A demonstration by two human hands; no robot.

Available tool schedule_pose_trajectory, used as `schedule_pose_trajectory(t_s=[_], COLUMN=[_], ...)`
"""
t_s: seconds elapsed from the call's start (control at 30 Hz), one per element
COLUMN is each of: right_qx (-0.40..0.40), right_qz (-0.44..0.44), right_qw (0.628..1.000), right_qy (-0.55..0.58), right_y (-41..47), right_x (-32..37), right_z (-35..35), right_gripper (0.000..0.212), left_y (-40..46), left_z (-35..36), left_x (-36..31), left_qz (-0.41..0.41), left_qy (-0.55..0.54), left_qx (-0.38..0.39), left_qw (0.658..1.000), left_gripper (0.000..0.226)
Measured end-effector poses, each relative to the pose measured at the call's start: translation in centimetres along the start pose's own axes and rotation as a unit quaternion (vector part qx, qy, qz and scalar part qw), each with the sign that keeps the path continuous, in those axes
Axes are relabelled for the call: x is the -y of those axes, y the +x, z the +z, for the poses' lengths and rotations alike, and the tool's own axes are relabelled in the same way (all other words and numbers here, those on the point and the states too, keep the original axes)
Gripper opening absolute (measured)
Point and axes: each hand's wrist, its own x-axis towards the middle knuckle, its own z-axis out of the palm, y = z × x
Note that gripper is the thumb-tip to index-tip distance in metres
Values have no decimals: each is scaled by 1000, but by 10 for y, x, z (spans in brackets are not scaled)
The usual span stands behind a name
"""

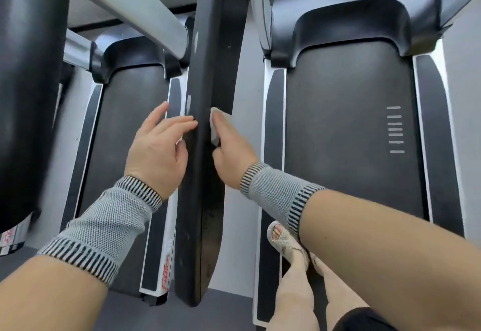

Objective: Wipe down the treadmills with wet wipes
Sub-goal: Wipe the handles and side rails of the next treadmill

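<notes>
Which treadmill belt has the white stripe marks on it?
The right treadmill belt, beside the right hand holding the wet wipe; the left treadmill belt shows none.

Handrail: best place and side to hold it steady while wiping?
Probably mid-length on the handrail, from its left, where the left hand rests with open fingers. The rail is a long, narrow black bar running away from the camera, so a grip can wrap its thin edge. The right hand presses the wipe against the right face, so the left side is free.

Grey floor [235,226] under two treadmills [125,148], sandalled foot [282,239] on right treadmill's deck [348,127].
</notes>
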Motion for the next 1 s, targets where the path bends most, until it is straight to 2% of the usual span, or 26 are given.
schedule_pose_trajectory(t_s=[0.07, 0.13, 0.23, 0.4, 0.57, 0.73, 0.9, 1.0], right_qx=[-22, -1, 24, -30, 1, -42, 2, -26], right_qz=[1, 5, 4, 33, 41, 36, 50, 45], right_qw=[1000, 1000, 999, 999, 999, 998, 999, 999], right_qy=[9, 9, 23, -22, -13, -13, 11, 8], right_y=[13, -3, -29, 20, -16, 23, -10, 14], right_x=[3, -2, -16, -10, -22, -18, -30, -29], right_z=[-4, 6, 24, 0, 22, 6, 26, 15], right_gripper=[69, 73, 67, 70, 71, 67, 74, 70], left_y=[17, 30, 37, 36, 36, 36, 35, 35], left_z=[0, 3, 3, 5, 2, 6, 4, 5], left_x=[-1, -4, -1, 1, 5, 6, 7, 5], left_qz=[0, 5, 2, -12, -7, -5, -8, -16], left_qy=[15, 35, 40, 5, -15, -25, -28, -28], left_qx=[24, 70, 107, 125, 133, 130, 132, 134], left_qw=[1000, 997, 993, 992, 991, 991, 991, 990], left_gripper=[47, 54, 56, 57, 58, 57, 57, 57])
